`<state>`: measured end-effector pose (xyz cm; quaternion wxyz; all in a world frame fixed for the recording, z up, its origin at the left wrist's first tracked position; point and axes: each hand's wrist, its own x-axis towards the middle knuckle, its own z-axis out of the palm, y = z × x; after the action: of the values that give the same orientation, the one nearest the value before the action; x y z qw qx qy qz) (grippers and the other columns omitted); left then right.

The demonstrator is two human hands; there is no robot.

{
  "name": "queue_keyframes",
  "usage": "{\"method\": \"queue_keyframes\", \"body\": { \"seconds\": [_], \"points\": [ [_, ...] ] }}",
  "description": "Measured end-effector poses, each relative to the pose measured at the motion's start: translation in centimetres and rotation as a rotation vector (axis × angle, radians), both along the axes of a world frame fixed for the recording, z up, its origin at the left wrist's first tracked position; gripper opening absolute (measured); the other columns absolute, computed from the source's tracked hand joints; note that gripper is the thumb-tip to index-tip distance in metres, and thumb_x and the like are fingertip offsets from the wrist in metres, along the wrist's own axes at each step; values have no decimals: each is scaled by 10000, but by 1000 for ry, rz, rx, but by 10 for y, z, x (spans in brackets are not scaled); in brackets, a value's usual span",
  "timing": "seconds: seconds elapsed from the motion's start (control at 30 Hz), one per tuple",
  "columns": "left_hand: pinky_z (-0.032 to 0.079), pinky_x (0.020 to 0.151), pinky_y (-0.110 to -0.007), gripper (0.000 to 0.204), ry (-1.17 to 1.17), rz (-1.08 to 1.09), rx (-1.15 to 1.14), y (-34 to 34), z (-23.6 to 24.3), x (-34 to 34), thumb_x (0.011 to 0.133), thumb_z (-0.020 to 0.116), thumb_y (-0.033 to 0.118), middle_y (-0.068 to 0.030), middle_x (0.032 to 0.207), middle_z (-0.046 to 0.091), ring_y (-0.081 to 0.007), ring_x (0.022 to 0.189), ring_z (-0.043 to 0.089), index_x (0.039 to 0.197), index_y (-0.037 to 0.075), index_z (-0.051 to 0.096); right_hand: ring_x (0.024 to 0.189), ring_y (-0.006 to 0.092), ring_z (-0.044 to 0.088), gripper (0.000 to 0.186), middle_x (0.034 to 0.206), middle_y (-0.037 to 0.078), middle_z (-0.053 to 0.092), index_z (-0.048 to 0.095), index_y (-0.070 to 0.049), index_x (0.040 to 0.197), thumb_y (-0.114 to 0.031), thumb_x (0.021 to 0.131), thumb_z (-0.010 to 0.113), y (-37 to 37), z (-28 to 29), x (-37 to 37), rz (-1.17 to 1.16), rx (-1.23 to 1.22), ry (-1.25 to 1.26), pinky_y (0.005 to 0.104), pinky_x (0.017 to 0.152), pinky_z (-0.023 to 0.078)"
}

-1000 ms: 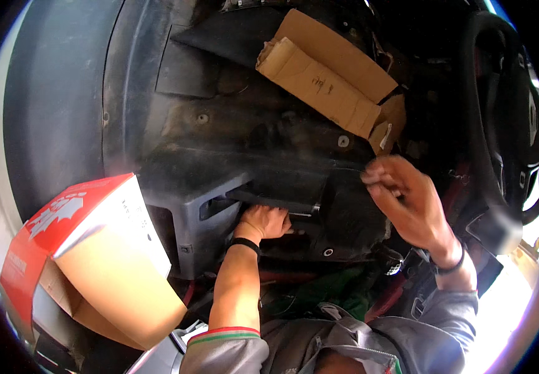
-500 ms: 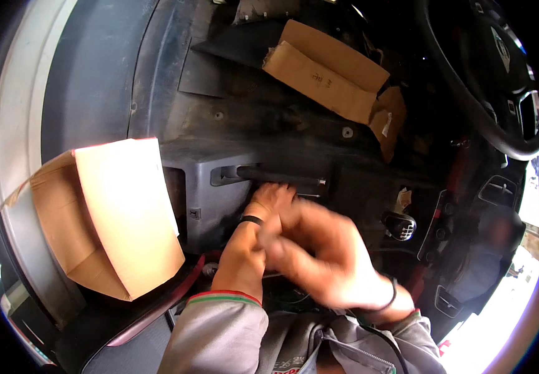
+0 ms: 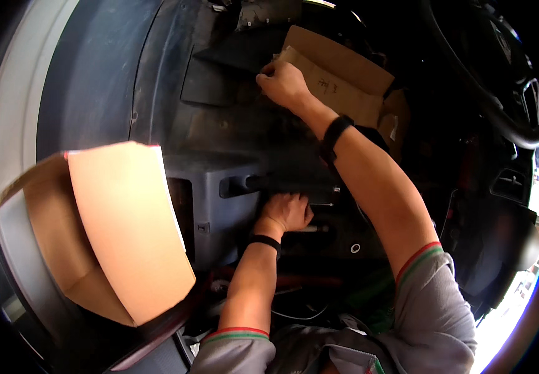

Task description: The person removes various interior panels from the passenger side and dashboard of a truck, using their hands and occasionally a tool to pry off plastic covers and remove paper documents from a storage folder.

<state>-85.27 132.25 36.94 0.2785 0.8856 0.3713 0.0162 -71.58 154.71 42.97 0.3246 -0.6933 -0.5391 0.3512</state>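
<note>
My left hand rests with curled fingers on the dark plastic console panel. A thin metal rod pokes out beside its fingers, and a short greyish bar-shaped piece lies just below; whatever the palm covers is hidden. Stretched far forward, my right hand has thumb and fingers pressed together at the left end of an open, flattened cardboard box. What sits in that pinch, if anything, is too small to name.
A large open cardboard carton stands at the left beside the door sill. The steering wheel curves along the far right. Dark flooring stretches ahead of the console, and a white cable loops near my body.
My right hand has swung from above my left wrist forward to the flattened cardboard box. My left hand stays at the panel, its fingers more curled. The view has shifted slightly.
</note>
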Motion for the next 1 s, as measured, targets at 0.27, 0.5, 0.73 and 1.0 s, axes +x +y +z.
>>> {"method": "queue_keyframes", "body": {
  "seconds": [0.27, 0.5, 0.73, 1.0],
  "points": [
    [581, 736, -472, 283, -41, -7, -58, -5, -2, 0, 780, 614, 319, -169, 874, 708, -357, 788, 695, 836, 65, 727, 1028, 329, 652, 430, 1148, 175, 674, 631, -25, 1210, -294, 875, 655, 107, -54, 6, -101, -220, 308, 424, 905, 510],
    [518, 900, -493, 337, -113, -5, -204, 4, 4, -3, 787, 605, 324, -178, 986, 706, -382, 923, 667, 902, 35, 735, 1162, 267, 547, 566, 1337, 117, 534, 415, -65, 1443, -246, 944, 613, 184, -82, -25, -305, -251, 951, 395, 1000, 445],
    [510, 922, -489, 361, -71, 7, -289, 5, -1, 0, 777, 615, 303, -195, 1065, 689, -385, 963, 657, 985, 29, 722, 1347, 320, 433, 601, 1553, 247, 270, 294, 56, 1490, -146, 989, 559, 208, -137, -14, -548, 22, 1365, 326, 1009, 469],
    [519, 901, -490, 354, -30, -39, -310, 11, 8, 4, 775, 621, 286, -194, 1030, 691, -392, 959, 657, 1016, 44, 714, 1395, 340, 361, 647, 1573, 235, 222, 211, 39, 1523, -185, 1011, 537, 205, -115, 1, -563, -136, 1452, 367, 1117, 407]
  ]
}}
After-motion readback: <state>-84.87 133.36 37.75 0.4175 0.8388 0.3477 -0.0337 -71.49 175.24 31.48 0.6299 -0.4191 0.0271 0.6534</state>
